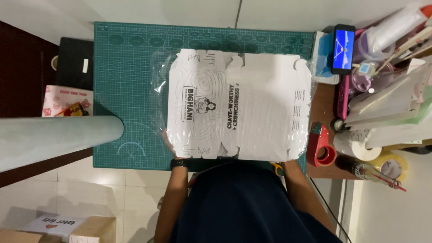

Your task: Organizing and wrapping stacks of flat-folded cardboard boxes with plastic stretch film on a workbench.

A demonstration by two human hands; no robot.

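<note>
A pack of flat white die-cut cardboard boxes (252, 103) with black print, wrapped in clear plastic, lies over a green cutting mat (126, 90). My left hand (168, 140) grips the pack's near left corner, fingers showing through the plastic, with a black wristband just behind it. My right forearm (298, 182) reaches to the pack's near right corner. That hand is hidden under the pack's edge.
A pale green roll (58, 139) juts in from the left over the mat's edge. Right of the mat stand a red tape dispenser (320, 146), a phone (343, 48) with a lit screen, tape rolls (390, 164) and stacked clutter. A yellow-handled tool (277, 168) lies by my right wrist.
</note>
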